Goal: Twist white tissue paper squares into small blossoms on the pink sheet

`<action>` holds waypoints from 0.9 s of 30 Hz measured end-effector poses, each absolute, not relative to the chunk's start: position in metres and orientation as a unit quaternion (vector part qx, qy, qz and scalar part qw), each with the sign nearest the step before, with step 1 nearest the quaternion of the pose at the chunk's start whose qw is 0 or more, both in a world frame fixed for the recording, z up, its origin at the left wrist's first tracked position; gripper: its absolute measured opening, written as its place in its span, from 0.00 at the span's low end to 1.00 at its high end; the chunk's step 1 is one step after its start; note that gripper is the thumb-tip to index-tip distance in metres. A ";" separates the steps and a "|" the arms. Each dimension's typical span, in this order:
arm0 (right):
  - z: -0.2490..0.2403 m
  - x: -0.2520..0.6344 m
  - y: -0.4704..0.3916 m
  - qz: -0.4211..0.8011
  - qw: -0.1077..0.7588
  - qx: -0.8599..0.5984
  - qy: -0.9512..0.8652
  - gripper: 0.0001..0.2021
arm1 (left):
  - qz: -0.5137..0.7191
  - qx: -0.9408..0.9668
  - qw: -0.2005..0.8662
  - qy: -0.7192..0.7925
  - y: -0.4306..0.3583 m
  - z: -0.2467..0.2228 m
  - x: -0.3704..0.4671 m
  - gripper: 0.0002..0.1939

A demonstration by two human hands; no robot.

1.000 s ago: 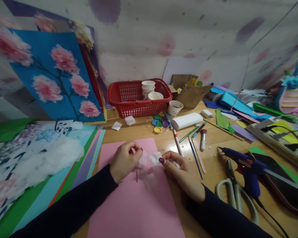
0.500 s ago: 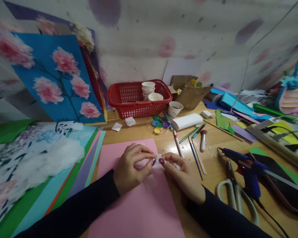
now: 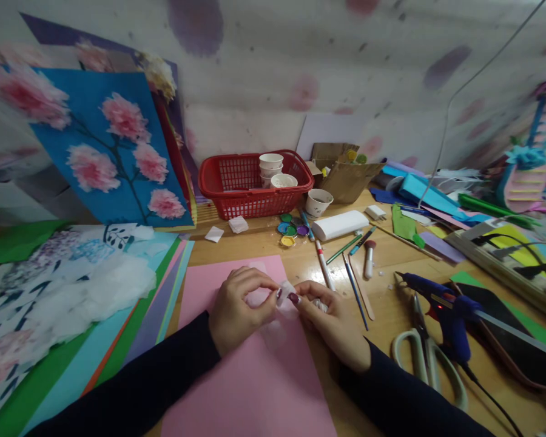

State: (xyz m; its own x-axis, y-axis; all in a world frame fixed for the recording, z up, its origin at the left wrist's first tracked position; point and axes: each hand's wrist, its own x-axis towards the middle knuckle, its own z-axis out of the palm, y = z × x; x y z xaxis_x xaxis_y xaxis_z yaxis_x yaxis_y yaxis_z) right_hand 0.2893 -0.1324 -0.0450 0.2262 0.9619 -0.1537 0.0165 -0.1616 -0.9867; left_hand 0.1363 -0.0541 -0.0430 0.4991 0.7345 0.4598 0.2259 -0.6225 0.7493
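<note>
A small piece of thin white tissue paper is pinched between my two hands. My left hand grips its left side between thumb and forefinger. On the other side, the thumb and forefinger of my right hand hold it too. Something white and crumpled shows by the curled fingers of my right hand; what holds it is partly hidden. Below lies a sheet of pink paper, with more pale tissue pieces on it under my hands.
A red basket with paper cups stands at the back. To the right lie a blue glue gun, scissors, a makeup-type brush and thin paintbrushes. Coloured sheets with white fluffy tissue cover the left. A blue flower picture leans behind.
The tissue between my fingertips has opened out and now shows a wider, rounder face. My hands stay nearly in place, while the view has shifted slightly.
</note>
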 end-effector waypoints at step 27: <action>-0.043 0.288 -0.135 0.411 0.477 -0.614 -0.476 0.14 | 0.407 0.669 0.479 0.397 -0.047 -0.045 0.138 0.06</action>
State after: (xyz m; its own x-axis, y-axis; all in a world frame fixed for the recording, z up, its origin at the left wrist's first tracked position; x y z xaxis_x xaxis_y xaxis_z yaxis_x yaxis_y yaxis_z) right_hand 0.2883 -0.1350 -0.0428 0.2093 0.9765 -0.0505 0.1926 -0.0918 -0.9770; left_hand 0.1381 -0.0466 -0.0451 0.3537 0.9209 0.1638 0.1412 -0.2257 0.9639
